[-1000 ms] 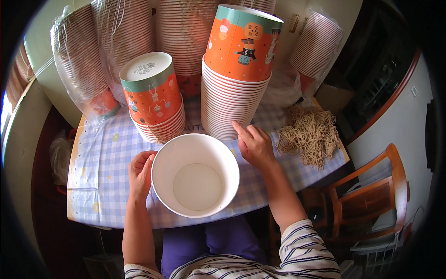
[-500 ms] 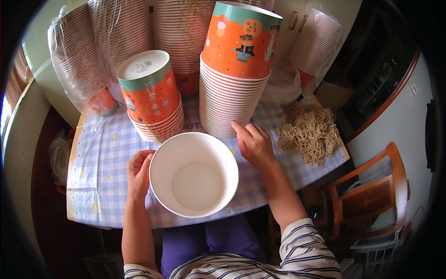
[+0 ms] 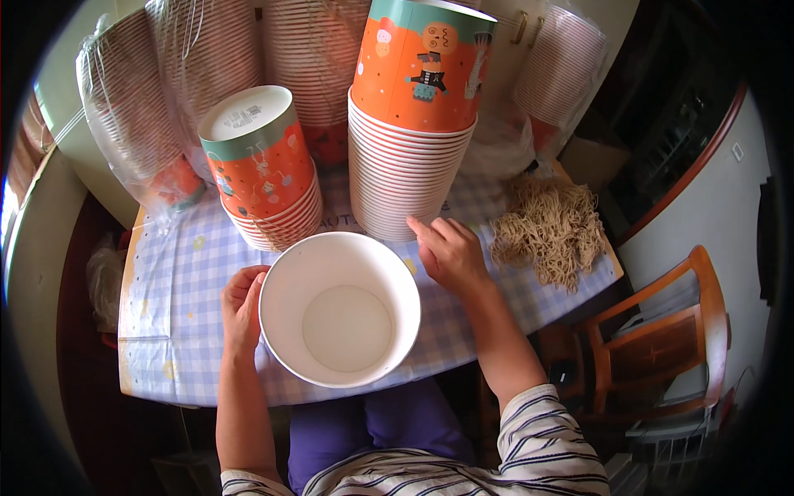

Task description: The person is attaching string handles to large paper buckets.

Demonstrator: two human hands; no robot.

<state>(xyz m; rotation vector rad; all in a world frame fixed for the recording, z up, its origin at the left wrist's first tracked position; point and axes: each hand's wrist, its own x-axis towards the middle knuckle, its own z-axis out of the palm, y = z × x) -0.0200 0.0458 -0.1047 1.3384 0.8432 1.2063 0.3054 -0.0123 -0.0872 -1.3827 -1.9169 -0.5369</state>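
Note:
A white-lined paper bucket (image 3: pixel 346 281) stands at the table's near edge with its open mouth facing me. My left hand (image 3: pixel 242 307) is closed on its left side, thumb near the rim and fingers curled. My right hand (image 3: pixel 451 255) is beyond the bucket's right side. Its index finger reaches to the base of a tall stack of upside-down paper buckets (image 3: pixel 405 174), while the other fingers bend loosely and no object shows in them. Left of that stack is a shorter stack of orange and green buckets (image 3: pixel 263 178), also upside down, with brown string hanging on its side.
A pile of tan string (image 3: pixel 550 231) lies at the table's right. Plastic-wrapped bucket stacks (image 3: pixel 136 116) line the back, another wrapped stack (image 3: pixel 562 70) standing back right. The table has a blue checked cloth (image 3: pixel 186 331). A wooden chair (image 3: pixel 653 347) is at the right.
The view has shifted slightly, so the stacks and bucket sit a little farther left in it. Both hands keep nearly the same pose and place.

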